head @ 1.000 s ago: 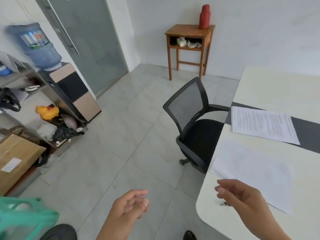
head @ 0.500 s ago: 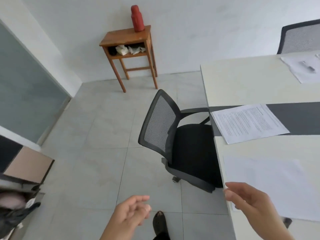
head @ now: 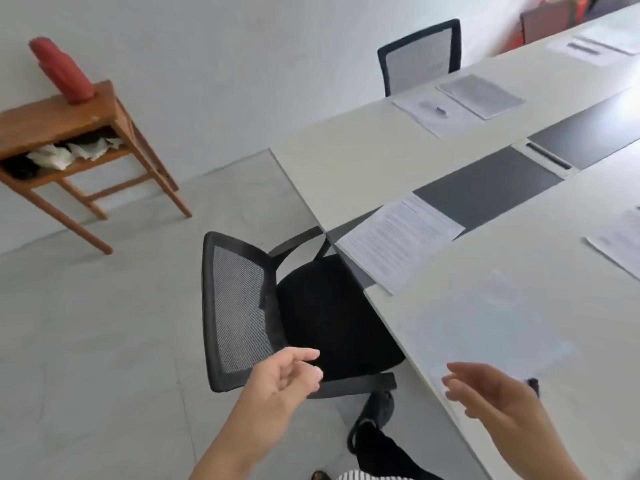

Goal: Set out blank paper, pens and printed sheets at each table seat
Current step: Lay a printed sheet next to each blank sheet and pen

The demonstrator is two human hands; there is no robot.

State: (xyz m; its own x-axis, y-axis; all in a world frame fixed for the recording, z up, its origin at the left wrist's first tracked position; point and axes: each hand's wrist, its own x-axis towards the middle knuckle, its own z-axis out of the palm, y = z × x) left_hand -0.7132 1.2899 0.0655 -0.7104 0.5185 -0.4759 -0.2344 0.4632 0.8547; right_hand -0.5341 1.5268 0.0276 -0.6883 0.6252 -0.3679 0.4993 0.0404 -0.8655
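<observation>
A blank sheet (head: 485, 317) lies on the near corner of the white table (head: 346, 157). Beyond it a printed sheet (head: 398, 240) crosses the table's grey centre strip. My right hand (head: 495, 400) hovers over the blank sheet's near edge, fingers relaxed, holding nothing; a dark pen tip (head: 533, 385) shows just behind it. Over the black mesh chair (head: 242, 306) is my left hand (head: 280, 379), empty with loosely curled fingers. At the far seat lie a blank sheet with a pen (head: 433, 110) and a printed sheet (head: 479, 95). More sheets (head: 595, 43) lie farther right.
A second mesh chair (head: 419, 55) stands at the table's far side. A wooden side table (head: 62, 133) with a red flask (head: 60, 69) stands against the white wall at left. Grey tiled floor lies between. My shoe (head: 375, 414) is below the near chair.
The view has swung right from the water dispenser and shelves to the table. Both hands stayed empty and rose slightly; the right now hangs over the blank sheet's near edge.
</observation>
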